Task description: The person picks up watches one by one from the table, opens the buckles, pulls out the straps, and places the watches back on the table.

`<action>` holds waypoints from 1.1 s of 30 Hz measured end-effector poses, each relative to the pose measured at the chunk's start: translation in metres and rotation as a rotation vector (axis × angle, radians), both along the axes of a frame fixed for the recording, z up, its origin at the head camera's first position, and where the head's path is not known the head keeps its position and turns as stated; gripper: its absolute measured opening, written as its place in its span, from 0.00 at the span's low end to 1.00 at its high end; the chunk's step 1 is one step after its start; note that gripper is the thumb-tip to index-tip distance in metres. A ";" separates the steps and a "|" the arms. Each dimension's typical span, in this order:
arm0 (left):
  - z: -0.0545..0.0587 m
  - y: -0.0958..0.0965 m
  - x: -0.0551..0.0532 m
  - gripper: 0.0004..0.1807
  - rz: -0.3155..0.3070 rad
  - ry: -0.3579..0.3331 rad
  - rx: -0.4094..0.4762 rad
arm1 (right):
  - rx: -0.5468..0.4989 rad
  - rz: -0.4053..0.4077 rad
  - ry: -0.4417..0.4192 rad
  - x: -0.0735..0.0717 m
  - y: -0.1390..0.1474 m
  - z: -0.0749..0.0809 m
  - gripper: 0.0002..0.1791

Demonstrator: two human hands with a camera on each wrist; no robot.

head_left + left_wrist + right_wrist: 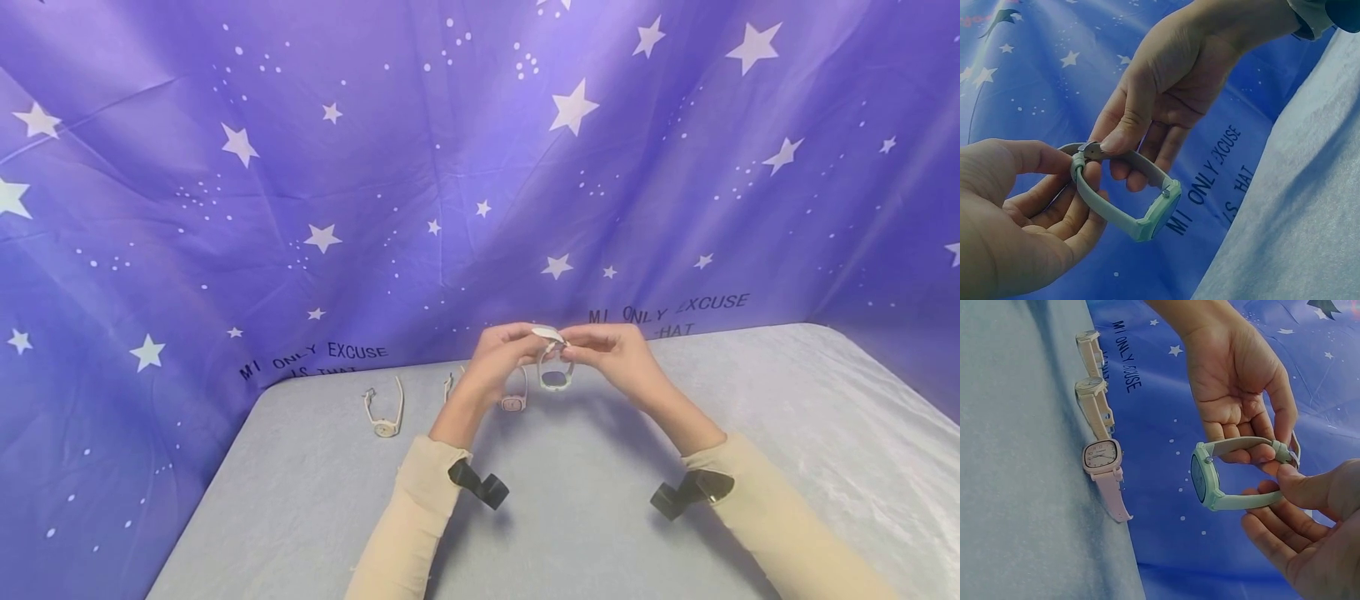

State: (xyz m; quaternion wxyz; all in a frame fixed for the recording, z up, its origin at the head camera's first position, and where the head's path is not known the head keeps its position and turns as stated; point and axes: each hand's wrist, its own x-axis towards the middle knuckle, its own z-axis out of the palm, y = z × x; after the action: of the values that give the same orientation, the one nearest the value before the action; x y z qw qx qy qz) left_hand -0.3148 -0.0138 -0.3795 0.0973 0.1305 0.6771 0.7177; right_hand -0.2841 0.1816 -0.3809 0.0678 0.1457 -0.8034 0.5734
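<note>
A mint-green wristwatch [555,381] hangs above the table between both hands, its strap bent round into a closed loop with the dial lowest in the head view. My left hand [1019,228] pinches the strap by its keeper loop [1077,164]. On the other side, my right hand [1319,528] grips the band at the buckle [1091,150], the thumb lying against it. In the right wrist view the watch case [1205,477] faces left, away from the fingers. Fingertips of both hands meet close together at the buckle and partly hide it.
On the grey cloth-covered table [300,500] a pink watch [1102,456] stands behind my left hand. Two beige watches, one nearer [1091,403] and one farther [1088,350], line up beside it. A purple star-print curtain [420,167] hangs along the table's back edge.
</note>
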 end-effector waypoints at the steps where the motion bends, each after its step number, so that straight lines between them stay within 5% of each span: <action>1: 0.000 0.000 0.000 0.14 -0.001 0.000 0.000 | -0.001 0.001 -0.002 0.000 0.000 0.000 0.17; 15: 0.003 -0.001 0.001 0.14 -0.031 0.022 0.010 | -0.064 0.030 -0.006 0.002 -0.001 0.001 0.18; 33: 0.003 -0.003 -0.001 0.15 -0.031 0.017 0.003 | -0.004 0.053 -0.029 0.000 0.002 0.002 0.20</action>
State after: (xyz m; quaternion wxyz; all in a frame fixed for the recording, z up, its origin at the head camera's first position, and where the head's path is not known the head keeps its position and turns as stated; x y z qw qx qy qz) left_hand -0.3154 -0.0173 -0.3764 0.1025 0.1474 0.6746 0.7160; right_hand -0.2839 0.1837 -0.3794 0.0415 0.1584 -0.7989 0.5788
